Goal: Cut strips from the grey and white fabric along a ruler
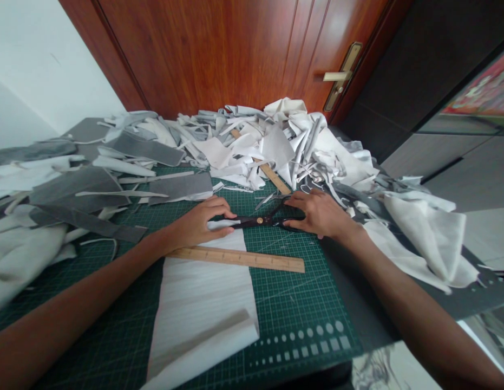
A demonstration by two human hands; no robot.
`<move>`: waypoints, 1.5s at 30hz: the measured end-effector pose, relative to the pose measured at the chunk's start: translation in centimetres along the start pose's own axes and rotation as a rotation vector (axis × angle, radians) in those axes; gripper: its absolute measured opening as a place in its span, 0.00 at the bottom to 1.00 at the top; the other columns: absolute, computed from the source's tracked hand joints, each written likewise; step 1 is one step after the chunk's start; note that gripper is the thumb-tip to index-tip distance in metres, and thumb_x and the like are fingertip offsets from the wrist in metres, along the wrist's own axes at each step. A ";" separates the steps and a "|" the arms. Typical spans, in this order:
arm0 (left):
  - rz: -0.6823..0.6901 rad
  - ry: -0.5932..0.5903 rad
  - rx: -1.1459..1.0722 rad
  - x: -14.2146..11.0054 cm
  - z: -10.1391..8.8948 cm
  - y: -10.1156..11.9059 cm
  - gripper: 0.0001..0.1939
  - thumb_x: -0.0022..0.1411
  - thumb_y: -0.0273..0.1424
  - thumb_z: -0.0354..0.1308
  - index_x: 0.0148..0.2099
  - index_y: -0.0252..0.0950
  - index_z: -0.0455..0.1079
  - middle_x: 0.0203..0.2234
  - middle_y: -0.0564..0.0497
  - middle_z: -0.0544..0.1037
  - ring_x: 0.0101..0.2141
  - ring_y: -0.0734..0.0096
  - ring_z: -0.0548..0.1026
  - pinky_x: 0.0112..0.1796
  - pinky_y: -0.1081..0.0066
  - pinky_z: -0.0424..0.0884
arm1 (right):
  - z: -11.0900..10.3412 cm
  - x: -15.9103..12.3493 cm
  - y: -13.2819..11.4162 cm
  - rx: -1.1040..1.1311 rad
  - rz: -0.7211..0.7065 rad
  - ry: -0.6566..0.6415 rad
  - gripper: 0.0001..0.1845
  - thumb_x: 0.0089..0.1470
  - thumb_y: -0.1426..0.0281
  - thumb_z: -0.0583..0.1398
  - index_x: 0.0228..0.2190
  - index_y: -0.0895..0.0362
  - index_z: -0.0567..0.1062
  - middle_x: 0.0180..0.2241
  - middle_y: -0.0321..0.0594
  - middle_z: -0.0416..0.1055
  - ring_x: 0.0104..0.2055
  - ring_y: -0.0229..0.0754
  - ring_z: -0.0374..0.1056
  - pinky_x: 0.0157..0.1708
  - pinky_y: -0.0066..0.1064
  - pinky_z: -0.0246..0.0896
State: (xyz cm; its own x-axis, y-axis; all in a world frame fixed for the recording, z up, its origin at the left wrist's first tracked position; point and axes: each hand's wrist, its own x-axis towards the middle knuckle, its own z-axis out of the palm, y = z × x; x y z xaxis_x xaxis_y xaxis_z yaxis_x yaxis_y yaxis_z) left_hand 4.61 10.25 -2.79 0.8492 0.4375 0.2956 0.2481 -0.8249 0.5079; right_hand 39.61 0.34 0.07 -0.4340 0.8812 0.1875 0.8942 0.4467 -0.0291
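My right hand [314,211] grips the handles of a pair of black scissors [260,221], which lie sideways with their blades pointing left. At the far edge of a striped white cloth [207,298], my left hand [211,219] is closed with thumb and fingers on the fabric, right by the blade tips. A small folded piece of the cloth shows between those fingers. Just below the scissors, a wooden ruler [243,259] lies across the cloth, its left end beneath my left wrist. The near end of the cloth is rolled up.
Under everything is a green cutting mat [292,309] on a dark table [357,292]. White and grey fabric scraps [276,146] are heaped along the back, left and right. A second wooden ruler [274,177] pokes out of the pile. Behind stands a wooden door [219,54].
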 end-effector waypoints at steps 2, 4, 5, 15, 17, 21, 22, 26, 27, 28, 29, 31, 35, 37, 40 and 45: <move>0.009 -0.002 0.004 0.0 0.0 0.1 0.15 0.72 0.43 0.63 0.50 0.37 0.78 0.43 0.46 0.78 0.45 0.60 0.76 0.47 0.64 0.70 | 0.5 0.0 0.3 0.002 -0.013 0.010 0.24 0.65 0.51 0.64 0.52 0.56 0.81 0.50 0.50 0.79 0.44 0.54 0.76 0.48 0.45 0.65; 0.015 -0.001 0.007 0.1 -0.1 0.2 0.14 0.72 0.42 0.63 0.49 0.36 0.78 0.42 0.46 0.79 0.44 0.60 0.76 0.47 0.65 0.70 | 0.9 0.0 0.8 0.037 -0.048 0.017 0.26 0.66 0.51 0.63 0.54 0.57 0.79 0.52 0.51 0.78 0.46 0.55 0.76 0.50 0.47 0.66; 0.017 0.001 0.008 0.2 -0.1 0.3 0.14 0.72 0.42 0.63 0.48 0.36 0.78 0.42 0.47 0.79 0.44 0.60 0.76 0.47 0.65 0.69 | 1.0 0.0 1.1 0.060 -0.070 0.021 0.27 0.67 0.50 0.62 0.55 0.57 0.79 0.52 0.52 0.78 0.48 0.55 0.76 0.52 0.48 0.67; 0.010 0.016 0.011 0.1 -0.1 0.4 0.14 0.73 0.41 0.63 0.50 0.36 0.78 0.43 0.47 0.79 0.44 0.61 0.76 0.45 0.65 0.70 | 1.3 -0.1 2.0 0.154 -0.126 0.057 0.27 0.67 0.51 0.62 0.55 0.57 0.80 0.54 0.52 0.78 0.55 0.59 0.75 0.55 0.52 0.64; 0.013 0.018 0.012 0.1 -0.1 0.4 0.14 0.73 0.41 0.63 0.50 0.36 0.78 0.43 0.47 0.79 0.44 0.61 0.76 0.45 0.65 0.70 | 1.5 0.0 2.2 0.189 -0.131 0.064 0.26 0.66 0.52 0.64 0.55 0.57 0.80 0.53 0.52 0.78 0.54 0.58 0.76 0.54 0.51 0.66; 0.014 0.023 0.009 0.1 -0.1 0.3 0.14 0.73 0.42 0.63 0.50 0.36 0.78 0.43 0.47 0.79 0.43 0.62 0.77 0.45 0.66 0.70 | 2.1 0.2 2.7 0.281 -0.161 0.089 0.27 0.65 0.52 0.65 0.54 0.59 0.80 0.52 0.54 0.78 0.52 0.56 0.76 0.53 0.48 0.71; 0.017 0.025 0.008 0.1 -0.1 0.3 0.14 0.73 0.42 0.63 0.50 0.36 0.78 0.42 0.47 0.79 0.43 0.62 0.77 0.45 0.66 0.70 | 2.2 0.2 2.7 0.290 -0.162 0.092 0.27 0.65 0.52 0.65 0.54 0.60 0.80 0.52 0.54 0.78 0.51 0.56 0.76 0.53 0.48 0.71; 0.022 0.029 0.000 0.2 -0.1 0.3 0.15 0.73 0.43 0.63 0.49 0.36 0.79 0.42 0.47 0.79 0.42 0.62 0.77 0.44 0.66 0.71 | 2.1 0.2 2.9 0.284 -0.163 0.088 0.27 0.65 0.52 0.65 0.55 0.59 0.80 0.51 0.53 0.78 0.51 0.55 0.76 0.54 0.48 0.72; 0.019 0.028 -0.002 0.2 -0.1 0.4 0.15 0.73 0.43 0.63 0.50 0.36 0.79 0.42 0.47 0.79 0.42 0.62 0.77 0.44 0.66 0.71 | 2.1 0.1 2.8 0.281 -0.170 0.088 0.26 0.65 0.53 0.65 0.55 0.59 0.80 0.51 0.54 0.78 0.51 0.55 0.76 0.54 0.48 0.72; 0.016 0.027 -0.003 0.2 -0.1 0.4 0.15 0.73 0.43 0.63 0.50 0.36 0.79 0.42 0.47 0.79 0.42 0.61 0.77 0.44 0.66 0.71 | 2.0 0.1 2.8 0.279 -0.176 0.090 0.26 0.65 0.53 0.65 0.54 0.59 0.80 0.51 0.54 0.78 0.51 0.55 0.77 0.54 0.48 0.73; 0.013 0.026 -0.003 0.2 -0.1 0.4 0.15 0.73 0.43 0.63 0.50 0.36 0.79 0.42 0.47 0.79 0.42 0.61 0.77 0.44 0.66 0.71 | 2.0 0.2 2.8 0.277 -0.181 0.093 0.26 0.65 0.53 0.65 0.54 0.59 0.81 0.51 0.54 0.78 0.51 0.56 0.77 0.54 0.49 0.73; 0.008 0.023 -0.002 0.2 -0.1 0.4 0.15 0.73 0.43 0.63 0.50 0.36 0.79 0.42 0.47 0.79 0.43 0.61 0.77 0.44 0.66 0.71 | 1.9 0.2 2.8 0.278 -0.192 0.100 0.26 0.65 0.53 0.65 0.54 0.59 0.81 0.50 0.55 0.78 0.50 0.56 0.77 0.53 0.50 0.74; 0.011 0.027 -0.003 0.1 0.0 0.3 0.15 0.73 0.42 0.62 0.50 0.35 0.79 0.42 0.46 0.79 0.42 0.62 0.77 0.44 0.66 0.71 | 2.0 0.2 2.9 0.287 -0.206 0.095 0.27 0.66 0.53 0.64 0.55 0.62 0.81 0.51 0.57 0.78 0.51 0.57 0.77 0.53 0.50 0.74; 0.008 0.030 -0.008 0.1 0.0 0.3 0.15 0.73 0.43 0.62 0.49 0.36 0.79 0.42 0.46 0.79 0.42 0.62 0.77 0.44 0.66 0.71 | 2.0 0.1 2.9 0.297 -0.203 0.088 0.27 0.66 0.53 0.64 0.55 0.61 0.81 0.52 0.57 0.77 0.51 0.56 0.77 0.53 0.50 0.74; -0.004 0.022 -0.009 0.1 -0.1 0.3 0.16 0.73 0.44 0.62 0.49 0.36 0.79 0.42 0.46 0.79 0.42 0.62 0.77 0.44 0.66 0.71 | 1.8 0.1 2.8 0.313 -0.195 0.079 0.26 0.66 0.53 0.64 0.55 0.60 0.81 0.52 0.55 0.77 0.51 0.55 0.77 0.54 0.48 0.74; -0.012 0.014 -0.009 0.2 -0.1 0.4 0.16 0.73 0.43 0.61 0.49 0.36 0.79 0.42 0.46 0.80 0.42 0.63 0.78 0.45 0.66 0.72 | 1.8 0.1 2.8 0.303 -0.201 0.069 0.28 0.67 0.52 0.63 0.54 0.63 0.81 0.51 0.56 0.77 0.51 0.53 0.77 0.53 0.46 0.74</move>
State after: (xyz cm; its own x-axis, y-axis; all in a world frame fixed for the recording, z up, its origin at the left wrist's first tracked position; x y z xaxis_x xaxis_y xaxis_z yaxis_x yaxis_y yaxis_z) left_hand 4.80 10.05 -2.47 0.8395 0.4523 0.3010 0.2537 -0.8163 0.5190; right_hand 41.87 2.00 -1.76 -0.5798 0.7634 0.2846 0.7146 0.6443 -0.2724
